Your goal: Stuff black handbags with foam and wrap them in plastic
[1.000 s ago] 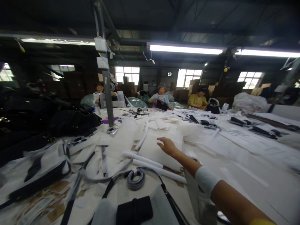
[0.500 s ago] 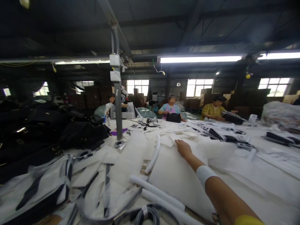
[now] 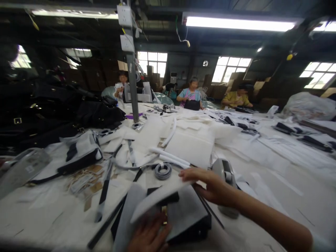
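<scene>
A black handbag with a gold clasp lies at the near edge of the table, with pale wrapping sheet over parts of it. My right hand grips the upper end of a thin white foam sheet, which curves over the bag. My left hand, slightly blurred, rests with fingers stretched out on the bag just below the clasp. Part of the bag is hidden under the sheet and the left hand.
Beyond the bag lie a coiled grey cord, white foam tubes and stacked white sheets. A tape dispenser stands by my right forearm. Black bags pile up at left, near a grey post. Several co-workers sit across the table.
My right hand has come back from the white sheet stack and now holds a foam sheet over the bag. The view has tilted down, bringing my left hand and the bag into sight.
</scene>
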Demonstrator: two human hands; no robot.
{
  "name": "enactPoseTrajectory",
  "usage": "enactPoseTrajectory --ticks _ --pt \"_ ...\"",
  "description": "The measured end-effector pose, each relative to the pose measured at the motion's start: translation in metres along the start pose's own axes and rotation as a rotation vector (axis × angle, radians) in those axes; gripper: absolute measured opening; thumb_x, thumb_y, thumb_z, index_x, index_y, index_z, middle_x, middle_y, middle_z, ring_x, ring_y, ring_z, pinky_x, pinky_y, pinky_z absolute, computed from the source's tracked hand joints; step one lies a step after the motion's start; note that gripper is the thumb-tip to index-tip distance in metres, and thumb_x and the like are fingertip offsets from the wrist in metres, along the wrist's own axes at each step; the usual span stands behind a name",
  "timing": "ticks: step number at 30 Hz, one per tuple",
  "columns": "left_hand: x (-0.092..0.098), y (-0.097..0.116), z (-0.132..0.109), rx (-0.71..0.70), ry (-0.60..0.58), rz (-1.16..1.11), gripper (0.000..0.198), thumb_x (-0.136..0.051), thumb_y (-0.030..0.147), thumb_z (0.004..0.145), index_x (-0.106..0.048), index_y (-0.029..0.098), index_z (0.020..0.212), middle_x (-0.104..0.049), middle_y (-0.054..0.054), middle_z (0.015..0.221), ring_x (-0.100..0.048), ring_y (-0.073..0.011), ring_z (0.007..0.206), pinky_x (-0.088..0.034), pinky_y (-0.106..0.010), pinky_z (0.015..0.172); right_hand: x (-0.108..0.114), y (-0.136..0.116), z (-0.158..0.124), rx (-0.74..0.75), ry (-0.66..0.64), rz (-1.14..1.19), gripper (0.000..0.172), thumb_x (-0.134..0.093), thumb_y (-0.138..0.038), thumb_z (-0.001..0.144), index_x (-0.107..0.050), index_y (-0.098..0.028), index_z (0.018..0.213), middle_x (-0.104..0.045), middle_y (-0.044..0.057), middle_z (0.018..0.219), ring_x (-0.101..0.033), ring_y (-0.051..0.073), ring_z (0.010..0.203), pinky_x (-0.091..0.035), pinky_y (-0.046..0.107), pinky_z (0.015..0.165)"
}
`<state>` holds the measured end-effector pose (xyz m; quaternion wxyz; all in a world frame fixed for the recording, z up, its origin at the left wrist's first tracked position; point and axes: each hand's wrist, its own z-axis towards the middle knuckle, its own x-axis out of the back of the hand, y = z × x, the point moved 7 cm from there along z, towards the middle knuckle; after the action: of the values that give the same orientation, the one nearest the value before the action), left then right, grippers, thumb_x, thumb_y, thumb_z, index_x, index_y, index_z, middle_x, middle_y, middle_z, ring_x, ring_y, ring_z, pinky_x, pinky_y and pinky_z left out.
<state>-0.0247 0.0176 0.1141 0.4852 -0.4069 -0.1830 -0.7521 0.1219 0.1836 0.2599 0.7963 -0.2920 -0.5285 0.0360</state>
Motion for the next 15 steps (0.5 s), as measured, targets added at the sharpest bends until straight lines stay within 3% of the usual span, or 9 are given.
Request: enactPoseTrajectory --ticks 3,6,8,11,13,15 --pt "0.006 -0.001 0.005 0.1 -0.099 -0.075 0.043 -0.048 0.036 0.098 -0.049 0.029 0.14 -0.069 -0.001 0.124 -0.068 -0.0183 0.104 -0.056 -0.028 0.084 -0.042 -0.028 -0.038 -0.025 -0.217 -0.124 0.067 -0.046 0.001 0.068 -0.053 -0.02 0.131 -0.061 0.008 0.133 -0.055 0.021 0.126 -0.025 0.044 0.119" --pt "0.011 -0.001 0.007 0.223 -0.143 -0.173 0.042 -0.047 0.035 0.098 -0.049 0.031 0.14 -0.073 0.0 0.11 -0.071 -0.0185 0.093 -0.058 -0.029 0.077 -0.058 -0.039 -0.051 -0.07 -0.317 -0.192 0.081 -0.051 -0.003 0.067 -0.04 -0.023 0.144 -0.053 0.01 0.143 -0.049 0.024 0.132 -0.021 0.049 0.119" --pt "0.011 0.001 0.006 0.257 -0.142 -0.208 0.038 -0.045 0.035 0.099 -0.053 0.031 0.136 -0.075 0.0 0.103 -0.072 -0.0185 0.087 -0.058 -0.028 0.073 -0.063 -0.045 -0.048 -0.074 -0.335 -0.201 0.074 -0.06 -0.014 0.073 -0.041 -0.025 0.144 -0.048 0.011 0.146 -0.045 0.028 0.135 -0.023 0.051 0.118" --pt "0.01 0.001 0.005 0.271 -0.134 -0.215 0.035 -0.044 0.035 0.099 -0.058 0.031 0.13 -0.075 -0.001 0.098 -0.072 -0.0186 0.079 -0.058 -0.028 0.067 -0.072 -0.049 -0.035 -0.074 -0.293 -0.206 0.058 -0.072 -0.039 0.078 -0.054 -0.021 0.13 -0.053 0.014 0.141 -0.048 0.031 0.131 -0.028 0.052 0.115" --pt "0.01 0.001 0.005 0.273 -0.132 -0.21 0.035 -0.046 0.034 0.099 -0.058 0.031 0.131 -0.075 -0.002 0.099 -0.072 -0.0196 0.082 -0.059 -0.03 0.07 -0.081 -0.046 -0.027 -0.072 -0.261 -0.203 0.055 -0.071 -0.039 0.081 -0.054 -0.018 0.129 -0.058 0.015 0.135 -0.052 0.03 0.127 -0.033 0.048 0.112" --pt "0.012 0.0 0.007 0.252 -0.129 -0.201 0.036 -0.049 0.033 0.097 -0.057 0.031 0.132 -0.073 -0.003 0.111 -0.07 -0.0221 0.098 -0.058 -0.035 0.083 -0.09 -0.04 -0.022 -0.055 -0.278 -0.183 0.05 -0.064 -0.029 0.088 -0.051 -0.019 0.135 -0.059 0.013 0.135 -0.055 0.027 0.125 -0.04 0.043 0.108"
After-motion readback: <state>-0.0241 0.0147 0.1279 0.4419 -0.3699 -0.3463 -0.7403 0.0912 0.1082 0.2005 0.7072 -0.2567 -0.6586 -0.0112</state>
